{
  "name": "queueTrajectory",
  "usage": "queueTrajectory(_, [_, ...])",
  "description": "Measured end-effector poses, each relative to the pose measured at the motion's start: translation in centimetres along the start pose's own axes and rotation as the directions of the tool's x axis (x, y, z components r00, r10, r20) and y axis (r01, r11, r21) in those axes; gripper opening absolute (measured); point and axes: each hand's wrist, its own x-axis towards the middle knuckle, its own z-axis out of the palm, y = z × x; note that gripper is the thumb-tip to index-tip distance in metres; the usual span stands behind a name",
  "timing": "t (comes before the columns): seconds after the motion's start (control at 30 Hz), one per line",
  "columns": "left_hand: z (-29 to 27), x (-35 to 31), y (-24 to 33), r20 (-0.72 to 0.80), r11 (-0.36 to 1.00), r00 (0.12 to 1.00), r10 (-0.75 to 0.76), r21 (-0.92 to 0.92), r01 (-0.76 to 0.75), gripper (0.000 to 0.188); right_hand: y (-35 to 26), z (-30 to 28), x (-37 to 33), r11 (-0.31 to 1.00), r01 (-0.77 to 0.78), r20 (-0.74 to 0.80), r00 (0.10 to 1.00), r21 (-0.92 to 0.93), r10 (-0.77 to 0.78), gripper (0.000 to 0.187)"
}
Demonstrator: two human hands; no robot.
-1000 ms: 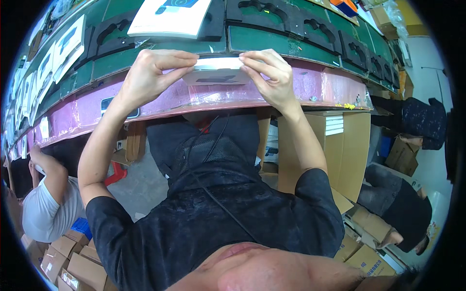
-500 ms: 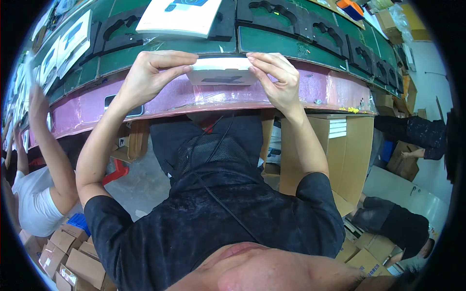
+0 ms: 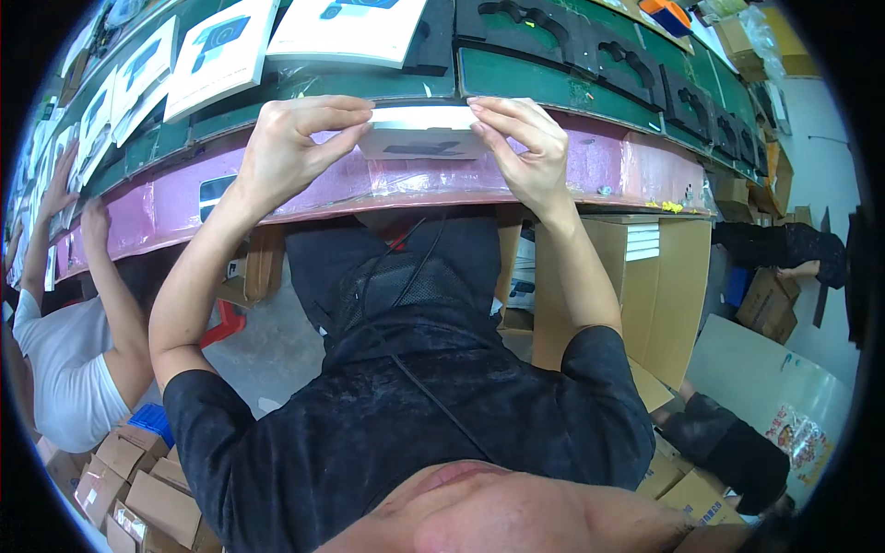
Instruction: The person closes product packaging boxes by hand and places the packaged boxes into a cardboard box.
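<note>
Upright in front of me is a small white box with a dark printed picture on the side facing me, held at the edge of the bench. My left hand pinches its upper left corner between thumb and fingers. At the upper right corner, the fingertips and thumb of my right hand do the same. Just beyond the box, a larger white printed box lies on the green line, and another white printed box leans beside it to the left.
Black cut-out trays sit along the green line. A phone lies on the pink bench edge, by my left forearm. An open carton stands at my right. At left, a co-worker in a white shirt reaches to the line.
A white printed box now stands on the line left of the larger one, and the co-worker's arm has drawn back. Boxes and trays have shifted slightly right. My hands keep their hold.
</note>
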Motion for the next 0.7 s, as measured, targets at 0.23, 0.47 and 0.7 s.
queueTrajectory(0.23, [0.1,-0.4,-0.2,0.000,1.000,1.000,0.013,0.021,-0.013,0.016,-0.5,-0.1,0.5,0.999,-0.039,0.017,0.999,-0.034,0.040,0.014])
queueTrajectory(0.47, [-0.1,-0.2,0.2,0.020,0.999,1.000,-0.005,0.040,0.004,0.012,-0.9,-0.1,0.7,0.997,-0.059,0.018,0.998,-0.044,0.060,0.010])
queueTrajectory(0.7, [0.4,0.1,0.3,0.050,0.971,0.993,0.107,0.211,-0.115,0.009,-1.3,-0.1,0.7,0.994,-0.075,0.029,0.997,-0.079,0.078,0.010])
